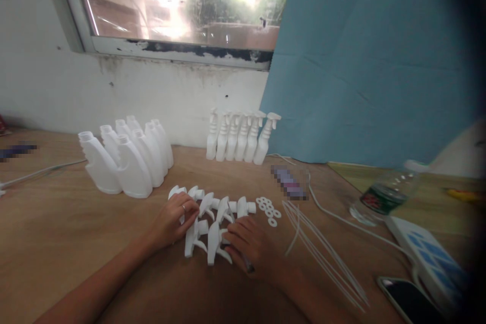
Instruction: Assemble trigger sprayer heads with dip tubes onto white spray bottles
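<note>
White trigger spray heads point(214, 244) lie in a loose group on the wooden table. My left hand point(176, 217), with a ring on one finger, is closed over a spray head at the group's left side; its fingers partly hide it. My right hand point(248, 243) has its fingers curled at the group's right side, touching or nearly touching a front spray head. A slim grey metal tool point(248, 265) pokes out under that palm, mostly hidden, its kind unclear. Right of the spray heads lie several flat white washers point(269, 207). Thin white tubes point(326, 253) lie beyond them.
Several open white bottles point(129, 169) stand back left. Bottles with spray heads point(243, 139) line up by the wall. On the right are a water bottle point(387, 195), a white-and-blue box point(429, 258), a phone point(412, 301) and a cable point(341, 217). A blue curtain point(364, 61) hangs behind.
</note>
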Tool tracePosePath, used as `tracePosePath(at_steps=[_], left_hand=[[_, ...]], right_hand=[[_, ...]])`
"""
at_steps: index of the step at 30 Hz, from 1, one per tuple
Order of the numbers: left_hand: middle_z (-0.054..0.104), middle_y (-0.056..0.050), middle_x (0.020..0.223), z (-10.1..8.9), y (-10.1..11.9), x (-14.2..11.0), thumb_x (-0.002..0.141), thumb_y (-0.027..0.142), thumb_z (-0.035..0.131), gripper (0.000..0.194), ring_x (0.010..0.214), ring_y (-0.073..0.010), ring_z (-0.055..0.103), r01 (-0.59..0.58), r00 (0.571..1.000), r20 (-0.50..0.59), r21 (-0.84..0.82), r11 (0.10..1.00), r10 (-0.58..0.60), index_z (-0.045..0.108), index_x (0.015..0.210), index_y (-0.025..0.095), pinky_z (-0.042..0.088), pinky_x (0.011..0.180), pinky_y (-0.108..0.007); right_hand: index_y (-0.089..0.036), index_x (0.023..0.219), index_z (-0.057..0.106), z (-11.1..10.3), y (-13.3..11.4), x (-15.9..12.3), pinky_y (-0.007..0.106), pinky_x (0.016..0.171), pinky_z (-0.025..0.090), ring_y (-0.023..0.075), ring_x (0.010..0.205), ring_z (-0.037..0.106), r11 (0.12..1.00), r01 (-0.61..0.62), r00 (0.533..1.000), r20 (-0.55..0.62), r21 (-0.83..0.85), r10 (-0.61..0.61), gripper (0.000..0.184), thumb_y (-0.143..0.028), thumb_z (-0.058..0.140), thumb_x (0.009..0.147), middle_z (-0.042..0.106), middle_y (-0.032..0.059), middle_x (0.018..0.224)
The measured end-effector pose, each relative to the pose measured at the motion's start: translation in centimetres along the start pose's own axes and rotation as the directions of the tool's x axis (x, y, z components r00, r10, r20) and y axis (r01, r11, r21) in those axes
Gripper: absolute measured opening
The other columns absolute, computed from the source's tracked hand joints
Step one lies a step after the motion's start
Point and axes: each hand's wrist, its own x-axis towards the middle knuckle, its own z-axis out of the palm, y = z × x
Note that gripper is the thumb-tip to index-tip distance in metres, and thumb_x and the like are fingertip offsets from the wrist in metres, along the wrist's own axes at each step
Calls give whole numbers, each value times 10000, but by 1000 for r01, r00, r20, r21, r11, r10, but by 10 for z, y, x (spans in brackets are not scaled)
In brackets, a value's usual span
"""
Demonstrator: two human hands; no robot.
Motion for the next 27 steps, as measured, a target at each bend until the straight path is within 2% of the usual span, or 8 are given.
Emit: tracePosePath(at_steps=[3, 6, 8, 12, 14, 17, 21, 27], left_hand=[[598, -58, 903, -2, -4, 8, 908, 189, 513, 90, 883, -190, 533, 9, 999, -43, 23, 1000, -8, 602, 918, 193, 422, 824, -345], [601, -60, 929, -4, -15, 36, 891, 229, 526, 90, 921, -197, 555, 87, 989, -121, 37, 996, -82, 606, 905, 191, 443, 844, -339], [604, -49, 925, -3, -28, 68, 868, 264, 541, 110, 899, -189, 572, 181, 972, -158, 36, 983, -173, 613, 903, 188, 463, 846, -330], [596, -78, 1033, 11, -59, 144, 859, 253, 508, 239, 897, -185, 596, 326, 919, -248, 45, 944, -306, 624, 1046, 160, 490, 866, -346], [542, -109, 1192, 21, -75, 178, 833, 240, 537, 314, 1079, -233, 557, 392, 890, -280, 67, 917, -360, 624, 1127, 177, 452, 964, -400], [375, -117, 1419, 35, -93, 214, 785, 236, 595, 445, 1319, -341, 359, 474, 855, -293, 107, 874, -427, 599, 1229, 248, 378, 1038, -516], [257, -113, 1512, 45, -106, 241, 764, 211, 596, 593, 1368, -387, 268, 531, 831, -273, 137, 836, -484, 505, 1344, 293, 354, 1034, -575], [314, -128, 1483, 51, -109, 260, 747, 138, 563, 680, 1325, -359, 350, 532, 834, -258, 148, 834, -487, 432, 1395, 292, 361, 1031, -546]], right_hand=[[-136, 1042, 593, -4, -1, 1, 402, 778, 446, 222, 867, 544, 1000, -4, 1000, -17, -5, 4, 164, -174, 551, 888, 646, 91, 941], [-138, 1030, 598, -7, -2, 1, 401, 784, 447, 220, 876, 547, 1000, -26, 1000, -6, -9, 26, 150, -177, 538, 899, 649, 93, 943], [-140, 1029, 601, -9, -2, 0, 400, 781, 446, 222, 876, 545, 1000, -24, 1000, -6, -18, 24, 150, -185, 534, 903, 651, 93, 944], [-134, 1031, 596, -11, 2, -3, 398, 777, 438, 225, 869, 532, 999, -11, 1000, -19, -34, 11, 159, -176, 549, 886, 649, 92, 951], [-135, 1026, 594, -13, 4, -4, 396, 777, 433, 224, 860, 528, 999, -16, 1000, -21, -44, 15, 159, -162, 553, 874, 646, 89, 948], [-137, 1015, 592, -15, 7, -6, 396, 791, 424, 222, 858, 525, 997, -39, 999, -19, -63, 38, 151, -153, 550, 872, 643, 85, 940], [-140, 1007, 596, -17, 12, -7, 384, 780, 415, 213, 845, 523, 995, -57, 997, -51, -83, 53, 143, -142, 538, 876, 635, 78, 909], [-155, 979, 608, -11, 19, -8, 370, 730, 411, 201, 792, 521, 994, -49, 996, -85, -99, 40, 138, -138, 507, 886, 624, 69, 854]])
